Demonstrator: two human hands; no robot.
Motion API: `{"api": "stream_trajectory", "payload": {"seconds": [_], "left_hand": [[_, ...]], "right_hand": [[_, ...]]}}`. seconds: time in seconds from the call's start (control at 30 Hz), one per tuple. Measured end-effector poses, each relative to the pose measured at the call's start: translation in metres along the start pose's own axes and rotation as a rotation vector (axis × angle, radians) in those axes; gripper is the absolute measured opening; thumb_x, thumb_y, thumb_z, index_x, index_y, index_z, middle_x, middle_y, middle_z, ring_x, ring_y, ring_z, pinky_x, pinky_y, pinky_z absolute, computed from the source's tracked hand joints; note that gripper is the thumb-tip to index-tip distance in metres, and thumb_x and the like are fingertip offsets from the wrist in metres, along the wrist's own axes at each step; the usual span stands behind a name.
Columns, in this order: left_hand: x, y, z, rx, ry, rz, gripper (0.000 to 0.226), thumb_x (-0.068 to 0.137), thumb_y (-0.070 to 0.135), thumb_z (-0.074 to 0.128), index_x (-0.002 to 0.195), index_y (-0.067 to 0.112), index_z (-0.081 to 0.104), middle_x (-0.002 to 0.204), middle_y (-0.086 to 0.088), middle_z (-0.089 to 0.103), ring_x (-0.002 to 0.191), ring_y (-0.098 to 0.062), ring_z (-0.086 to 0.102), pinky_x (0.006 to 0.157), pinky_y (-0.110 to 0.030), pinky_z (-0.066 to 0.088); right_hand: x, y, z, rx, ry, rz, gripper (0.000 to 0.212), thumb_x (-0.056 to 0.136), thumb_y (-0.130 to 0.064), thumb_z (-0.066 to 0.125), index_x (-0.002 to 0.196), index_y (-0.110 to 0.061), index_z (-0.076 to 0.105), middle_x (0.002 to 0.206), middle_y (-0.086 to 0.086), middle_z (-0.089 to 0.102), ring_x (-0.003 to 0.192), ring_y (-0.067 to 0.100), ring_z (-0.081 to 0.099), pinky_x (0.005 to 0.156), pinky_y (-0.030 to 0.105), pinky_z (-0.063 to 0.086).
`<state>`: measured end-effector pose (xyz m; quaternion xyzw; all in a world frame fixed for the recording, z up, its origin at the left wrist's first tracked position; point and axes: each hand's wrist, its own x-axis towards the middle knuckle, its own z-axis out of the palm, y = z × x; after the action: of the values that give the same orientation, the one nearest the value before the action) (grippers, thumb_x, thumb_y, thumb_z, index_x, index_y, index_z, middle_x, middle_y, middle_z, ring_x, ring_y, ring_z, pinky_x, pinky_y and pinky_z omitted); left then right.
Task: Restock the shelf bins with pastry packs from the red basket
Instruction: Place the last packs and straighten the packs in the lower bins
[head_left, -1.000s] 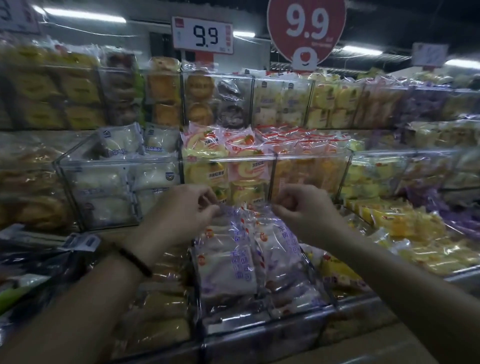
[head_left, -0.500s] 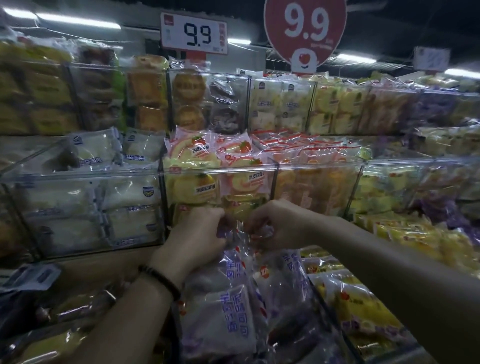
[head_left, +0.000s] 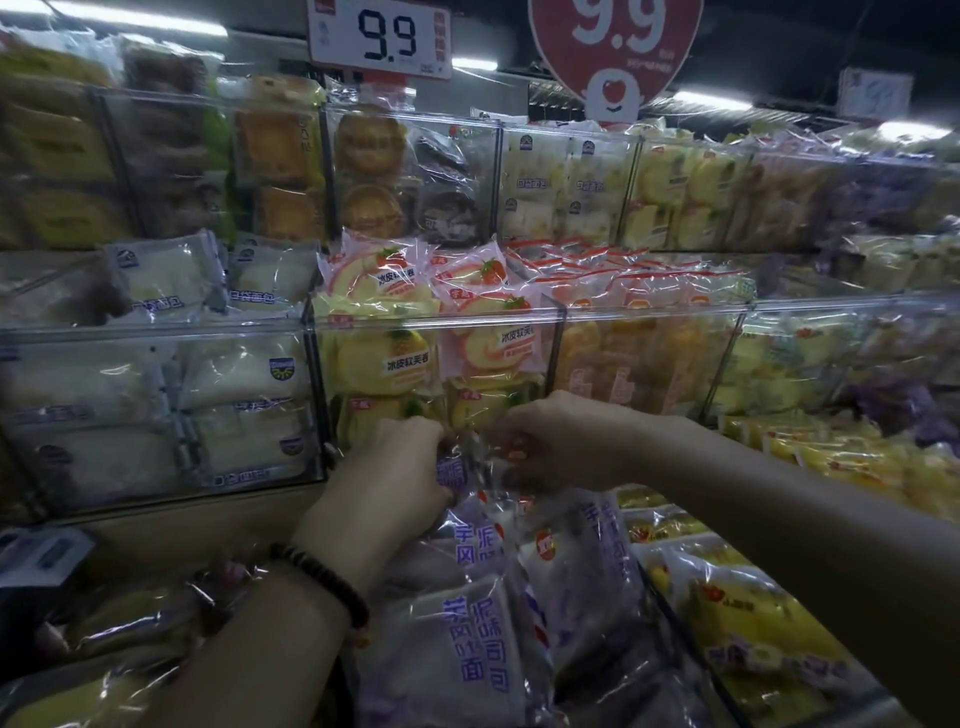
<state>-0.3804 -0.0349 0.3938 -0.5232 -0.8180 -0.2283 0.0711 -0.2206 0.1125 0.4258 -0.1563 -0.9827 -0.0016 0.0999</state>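
Both hands meet over a low bin full of purple-lettered pastry packs (head_left: 475, 644). My left hand (head_left: 387, 483), with a dark bead bracelet on the wrist, pinches the top edge of one clear-wrapped purple pack (head_left: 454, 470). My right hand (head_left: 558, 447) grips the crinkled wrapper of the same pack from the right. The pack stands upright at the back of the bin, just under the clear-fronted middle shelf bin (head_left: 426, 322) of pink and yellow roll packs. The red basket is not in view.
Clear acrylic bins line three shelf levels: white bread packs (head_left: 156, 405) on the left, orange packs (head_left: 639, 364) on the right, yellow packs (head_left: 743, 613) in the low bin beside the purple ones. Price signs reading 9.9 (head_left: 382, 36) hang above.
My view has moved closer and lower toward the shelf. Both hands came together from apart and now pinch the top of one purple pack at the back of the low bin.
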Motion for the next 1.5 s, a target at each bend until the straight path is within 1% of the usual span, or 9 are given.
{"api": "stream_trajectory", "payload": {"seconds": [0.2,0.47,0.6,0.7,0.9,1.03,1.23,1.33,1.5], "left_hand": [[-0.006,0.0,-0.005,0.084,0.079,-0.009,0.039,0.084,0.027,0.082,0.119,0.036,0.069,0.117,0.003,0.072,0.107,-0.025,0.069,0.088,-0.044,0.06],[-0.007,0.002,-0.009,0.128,0.063,0.005,0.041,0.086,0.03,0.078,0.122,0.044,0.065,0.119,0.006,0.071,0.108,-0.026,0.068,0.085,-0.042,0.059],[-0.006,0.001,-0.006,0.095,0.049,0.004,0.043,0.083,0.03,0.079,0.122,0.043,0.066,0.119,0.008,0.072,0.111,-0.024,0.069,0.089,-0.044,0.06],[-0.005,0.0,-0.004,0.113,0.032,0.005,0.045,0.082,0.031,0.08,0.123,0.041,0.065,0.119,0.008,0.071,0.11,-0.024,0.069,0.089,-0.045,0.06],[-0.002,-0.002,-0.001,0.123,0.035,0.014,0.044,0.082,0.03,0.08,0.122,0.04,0.065,0.121,0.007,0.07,0.111,-0.023,0.068,0.088,-0.046,0.06],[-0.003,-0.002,-0.004,0.074,0.05,0.026,0.052,0.074,0.039,0.084,0.123,0.039,0.065,0.119,0.01,0.07,0.11,-0.02,0.069,0.089,-0.043,0.06],[-0.007,-0.002,-0.025,-0.064,0.138,0.033,0.048,0.063,0.043,0.096,0.096,0.038,0.062,0.091,0.013,0.066,0.084,-0.012,0.067,0.075,-0.039,0.06],[-0.011,-0.005,-0.036,-0.118,0.071,0.066,0.035,0.068,0.034,0.097,0.083,0.037,0.065,0.078,0.013,0.069,0.07,-0.002,0.067,0.063,-0.03,0.057],[-0.023,0.003,-0.045,-0.086,-0.136,0.198,0.018,0.081,0.031,0.089,0.093,0.039,0.078,0.085,0.018,0.074,0.078,0.008,0.067,0.064,-0.014,0.053]], "right_hand": [[0.005,0.001,-0.007,-0.104,0.152,0.094,0.024,0.096,-0.03,0.072,0.116,-0.037,0.062,0.106,-0.009,0.065,0.09,0.02,0.065,0.075,0.041,0.061],[0.01,-0.008,0.0,-0.292,0.309,0.148,0.036,0.099,-0.025,0.07,0.129,-0.042,0.059,0.113,-0.007,0.066,0.088,0.021,0.065,0.064,0.032,0.049],[0.01,-0.014,0.013,-0.27,0.216,0.119,0.033,0.09,-0.028,0.077,0.116,-0.042,0.061,0.112,-0.001,0.065,0.093,0.027,0.069,0.074,0.043,0.061],[0.008,-0.019,0.017,-0.319,0.234,0.148,0.036,0.09,-0.037,0.076,0.124,-0.036,0.064,0.111,0.001,0.065,0.094,0.029,0.069,0.072,0.039,0.058],[0.009,-0.008,-0.004,-0.134,0.139,0.16,0.024,0.081,-0.043,0.082,0.098,-0.039,0.066,0.085,-0.016,0.06,0.077,0.012,0.062,0.062,0.03,0.054],[0.005,-0.009,0.003,-0.195,0.213,0.16,0.027,0.086,-0.037,0.078,0.112,-0.037,0.069,0.092,-0.012,0.061,0.081,0.018,0.061,0.068,0.035,0.057],[0.002,-0.005,0.002,-0.066,0.194,0.154,0.029,0.082,-0.036,0.085,0.109,-0.032,0.072,0.092,-0.012,0.068,0.08,0.014,0.067,0.071,0.034,0.063],[-0.01,-0.007,-0.027,0.051,0.212,0.129,0.027,0.078,-0.027,0.091,0.096,-0.028,0.071,0.092,-0.012,0.068,0.082,0.008,0.068,0.07,0.021,0.059],[-0.023,-0.019,-0.032,0.076,-0.056,-0.031,0.021,0.085,-0.025,0.086,0.104,-0.032,0.08,0.095,-0.018,0.077,0.086,-0.006,0.071,0.078,0.018,0.06]]}}
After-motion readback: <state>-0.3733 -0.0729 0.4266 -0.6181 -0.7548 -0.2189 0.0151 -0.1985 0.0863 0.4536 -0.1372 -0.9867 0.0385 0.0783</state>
